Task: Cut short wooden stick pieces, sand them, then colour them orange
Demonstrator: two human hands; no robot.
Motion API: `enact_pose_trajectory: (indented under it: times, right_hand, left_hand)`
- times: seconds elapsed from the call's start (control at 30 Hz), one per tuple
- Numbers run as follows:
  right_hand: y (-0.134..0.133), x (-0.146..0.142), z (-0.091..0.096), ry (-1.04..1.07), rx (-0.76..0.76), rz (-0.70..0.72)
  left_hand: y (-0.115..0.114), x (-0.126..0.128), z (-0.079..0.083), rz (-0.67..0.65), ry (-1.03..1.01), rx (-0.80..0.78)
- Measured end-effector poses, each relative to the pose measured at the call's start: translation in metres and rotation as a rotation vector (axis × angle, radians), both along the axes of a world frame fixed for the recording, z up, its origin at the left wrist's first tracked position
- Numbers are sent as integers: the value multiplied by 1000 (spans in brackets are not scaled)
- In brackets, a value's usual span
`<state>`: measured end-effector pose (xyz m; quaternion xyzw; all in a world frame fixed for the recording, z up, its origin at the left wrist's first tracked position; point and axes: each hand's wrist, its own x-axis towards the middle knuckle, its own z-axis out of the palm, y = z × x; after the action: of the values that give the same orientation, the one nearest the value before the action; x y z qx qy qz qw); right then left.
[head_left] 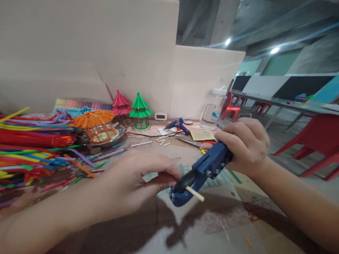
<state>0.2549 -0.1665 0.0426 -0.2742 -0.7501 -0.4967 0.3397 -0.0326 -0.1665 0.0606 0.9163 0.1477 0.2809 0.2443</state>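
My right hand (246, 146) is wrapped round the handles of a blue hand cutter (212, 160), which looks like a pipe cutter. A thin, pale stick (195, 194) passes through its hooked jaw, with one end jutting out toward me. On the jaw's far side, my left hand (148, 176) pinches with thumb and fingertips where the stick enters; that end is hidden behind the fingers and jaw. Several short, pale stick pieces (162, 140) lie on the table beyond my hands, and a longer stick (141, 144) lies left of them.
Pipe cleaners (39, 137) are heaped at left beside an orange-roofed model (97, 123) in a metal dish. Pink (122, 106) and green (139, 109) models stand behind. A glue gun (178, 125), scissors (190, 142), a timer (160, 116) and a bottle (212, 109) sit further back.
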Motion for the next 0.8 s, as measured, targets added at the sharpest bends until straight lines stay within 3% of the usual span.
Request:
enact_pose_trajectory:
  times: [0.5, 0.8]
  right_hand:
    - [-3, 0, 2, -22, -4, 1]
    - [0, 3, 2, -36, 33, 7]
  left_hand:
    - [1, 2, 0, -61, -29, -53]
    - [2, 2, -1, -12, 1, -19]
